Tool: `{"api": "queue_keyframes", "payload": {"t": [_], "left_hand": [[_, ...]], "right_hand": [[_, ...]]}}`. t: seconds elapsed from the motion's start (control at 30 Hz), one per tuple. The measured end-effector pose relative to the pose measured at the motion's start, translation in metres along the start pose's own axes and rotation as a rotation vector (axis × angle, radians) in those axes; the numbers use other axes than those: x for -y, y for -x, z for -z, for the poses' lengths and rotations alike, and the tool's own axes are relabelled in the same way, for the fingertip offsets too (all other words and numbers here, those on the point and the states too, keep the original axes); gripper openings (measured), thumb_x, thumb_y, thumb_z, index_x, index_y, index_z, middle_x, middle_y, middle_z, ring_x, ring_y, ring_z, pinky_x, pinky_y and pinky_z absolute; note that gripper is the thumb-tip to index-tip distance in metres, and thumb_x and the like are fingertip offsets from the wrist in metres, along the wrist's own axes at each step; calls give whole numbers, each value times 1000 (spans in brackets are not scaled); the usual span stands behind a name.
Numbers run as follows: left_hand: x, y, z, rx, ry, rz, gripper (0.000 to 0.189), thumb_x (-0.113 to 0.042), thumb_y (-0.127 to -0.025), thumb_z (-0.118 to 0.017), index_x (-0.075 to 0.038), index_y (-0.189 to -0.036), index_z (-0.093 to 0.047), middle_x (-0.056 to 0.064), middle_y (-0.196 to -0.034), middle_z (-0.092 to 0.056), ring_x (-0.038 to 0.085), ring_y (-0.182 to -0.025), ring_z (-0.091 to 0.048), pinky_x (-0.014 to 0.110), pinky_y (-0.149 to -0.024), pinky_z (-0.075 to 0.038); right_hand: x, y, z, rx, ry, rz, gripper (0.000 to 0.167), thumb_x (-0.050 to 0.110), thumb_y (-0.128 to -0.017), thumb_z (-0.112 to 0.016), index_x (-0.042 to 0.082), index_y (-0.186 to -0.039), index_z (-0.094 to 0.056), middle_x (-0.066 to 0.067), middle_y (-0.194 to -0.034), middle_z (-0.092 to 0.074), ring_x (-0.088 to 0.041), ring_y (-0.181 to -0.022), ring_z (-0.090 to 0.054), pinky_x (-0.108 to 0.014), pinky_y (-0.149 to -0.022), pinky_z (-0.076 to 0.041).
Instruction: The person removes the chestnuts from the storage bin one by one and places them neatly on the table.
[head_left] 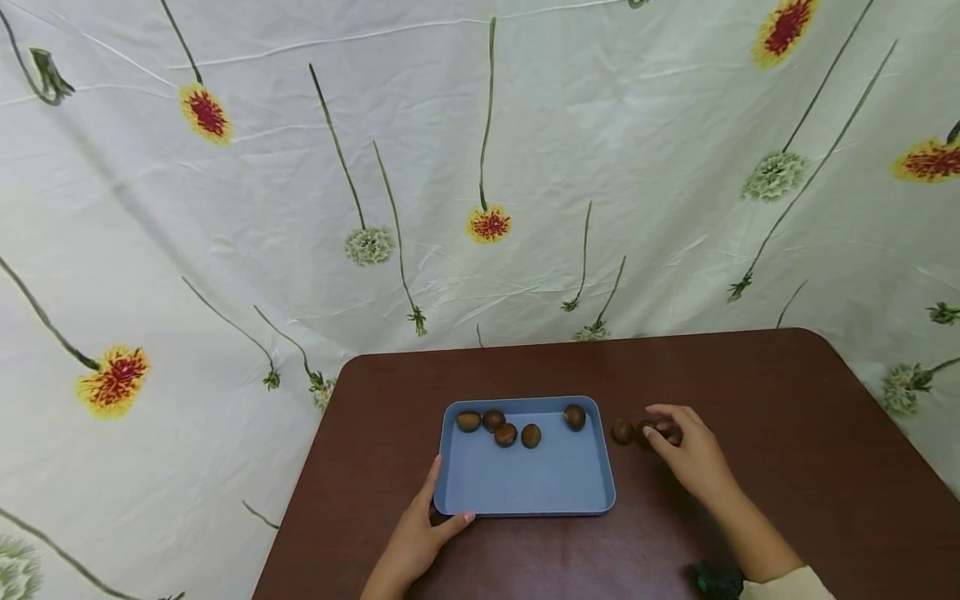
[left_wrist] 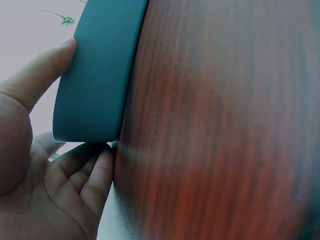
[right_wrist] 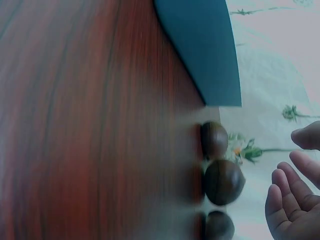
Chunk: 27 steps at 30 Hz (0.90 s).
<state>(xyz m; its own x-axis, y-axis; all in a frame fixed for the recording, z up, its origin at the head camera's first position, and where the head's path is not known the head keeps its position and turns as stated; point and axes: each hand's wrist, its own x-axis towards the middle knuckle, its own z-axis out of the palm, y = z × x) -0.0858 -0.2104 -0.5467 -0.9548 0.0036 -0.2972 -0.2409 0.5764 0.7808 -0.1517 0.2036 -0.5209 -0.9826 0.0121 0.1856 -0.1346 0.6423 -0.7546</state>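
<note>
A blue tray lies on the table with several chestnuts in its far half. My left hand touches the tray's near left corner, thumb against the near wall and index finger along the left side. Its other fingers are loosely bent below the corner in the left wrist view. To the right of the tray, my right hand hovers over a row of chestnuts, thumb and fingers apart. Three chestnuts stand in a row on the table in the right wrist view, with a gap between them and the fingertips.
The dark wood table has rounded far corners. Behind it hangs a white cloth printed with flowers. A small dark object lies beside the right sleeve at the bottom edge.
</note>
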Motion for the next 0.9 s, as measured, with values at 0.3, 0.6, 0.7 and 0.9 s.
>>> {"api": "queue_keyframes", "payload": {"t": [0.3,0.6,0.7,0.9], "left_hand": [[0,0,-1,0,-8,3,110,-55,-82,-79,-34,-164,-9,18,-168,-24,49,-149,-31,70,-111,-34],[0,1,0,-1,0,2,109,-55,-83,-79,-33,-164,-9,19,-167,-24,48,-148,-32,69,-111,-35],[0,1,0,-2,-3,0,110,-55,-83,-79,-32,-164,-9,19,-167,-25,48,-148,-33,69,-111,-35],[-1,1,0,-2,5,-2,110,-54,-83,-79,-33,-164,-9,18,-167,-24,48,-149,-32,69,-112,-34]], "right_hand": [[15,-4,-23,62,-43,34,33,13,-95,-71,8,-128,-66,-12,-115,-64,-21,-95,-62,-24,-74,-52],[31,-12,-44,137,-62,79,34,11,-94,-72,7,-127,-66,-8,-114,-62,-16,-92,-58,-24,-73,-49],[32,-15,-51,156,-45,84,35,10,-93,-73,6,-127,-66,-10,-113,-62,-15,-89,-56,-23,-71,-49],[34,-24,-61,187,12,100,36,11,-92,-74,5,-127,-66,-12,-115,-61,-17,-90,-55,-24,-68,-48]]}}
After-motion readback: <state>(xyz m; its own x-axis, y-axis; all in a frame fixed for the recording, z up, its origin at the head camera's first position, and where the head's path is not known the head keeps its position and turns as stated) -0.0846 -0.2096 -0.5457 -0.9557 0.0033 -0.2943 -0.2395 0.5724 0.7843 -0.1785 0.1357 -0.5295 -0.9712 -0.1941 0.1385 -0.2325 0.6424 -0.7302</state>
